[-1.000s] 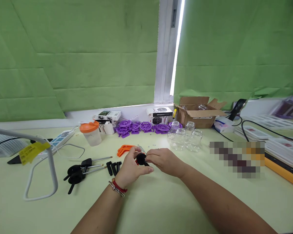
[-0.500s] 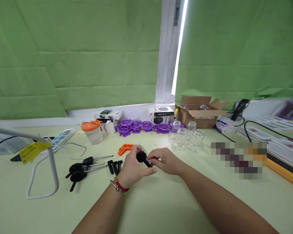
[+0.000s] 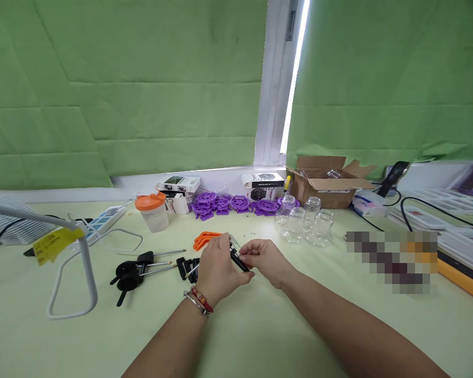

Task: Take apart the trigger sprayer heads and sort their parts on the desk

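Note:
My left hand (image 3: 219, 269) is closed around a black plastic part with a handle (image 3: 239, 259); the palm hides much of it. A thin metal rod (image 3: 192, 271) pokes out on the left side of that hand. My right hand (image 3: 267, 261) pinches at the part's near side, thumb and forefinger together; whether a small piece is between them is hidden. Left of my hands lie several black parts with metal rods (image 3: 128, 275) and some short black plastic pieces (image 3: 182, 268). Orange curved pieces (image 3: 205, 239) lie just beyond my left hand.
Purple plastic frames (image 3: 239, 203) lie along the back, near small printed boxes (image 3: 263, 185). Clear glass jars (image 3: 295, 224) stand before an open cardboard box (image 3: 331, 195). At left are an orange-lidded cup (image 3: 152, 212), a power strip (image 3: 106, 221) and a grey metal stand (image 3: 90, 283).
My left hand has turned the black part, so its round end is now hidden and a metal rod shows on the left. The right hand stays at the part.

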A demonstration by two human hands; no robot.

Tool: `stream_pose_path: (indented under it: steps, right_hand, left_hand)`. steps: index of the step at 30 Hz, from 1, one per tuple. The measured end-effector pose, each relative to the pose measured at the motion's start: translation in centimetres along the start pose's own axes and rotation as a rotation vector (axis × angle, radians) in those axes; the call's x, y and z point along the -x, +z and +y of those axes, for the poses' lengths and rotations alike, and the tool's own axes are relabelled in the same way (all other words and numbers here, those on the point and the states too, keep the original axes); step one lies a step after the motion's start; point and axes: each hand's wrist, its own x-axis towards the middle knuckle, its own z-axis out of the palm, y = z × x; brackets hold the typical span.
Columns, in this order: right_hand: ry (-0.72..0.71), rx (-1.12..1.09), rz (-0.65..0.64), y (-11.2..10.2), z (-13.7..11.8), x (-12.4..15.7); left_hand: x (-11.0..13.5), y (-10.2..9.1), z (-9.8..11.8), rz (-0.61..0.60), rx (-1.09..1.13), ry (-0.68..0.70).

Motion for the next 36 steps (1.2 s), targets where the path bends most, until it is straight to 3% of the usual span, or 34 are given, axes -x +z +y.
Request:
stream_pose_path:
  steps: [5,13,29,36]
  right_hand:
    - [0.094,-0.063,0.097,0.1,0.5,-0.1]
    - [0.188,-0.124,0.181,0.2,1.6,-0.6]
    - [0.096,-0.208,0.247,0.3,3.5,-0.2]
    - [0.137,-0.25,0.257,0.3,3.3,-0.4]
  left_hand:
    - [-0.1,0.7,0.1,0.027,-0.126,0.052]
    - [-0.3,1.2,0.5,-0.059,-0.187,0.045]
    - [-0.3,2.1,0.4,-0.1,-0.179,-0.001]
    - [-0.3,2.0,0.6,-0.094,-0.183,0.015]
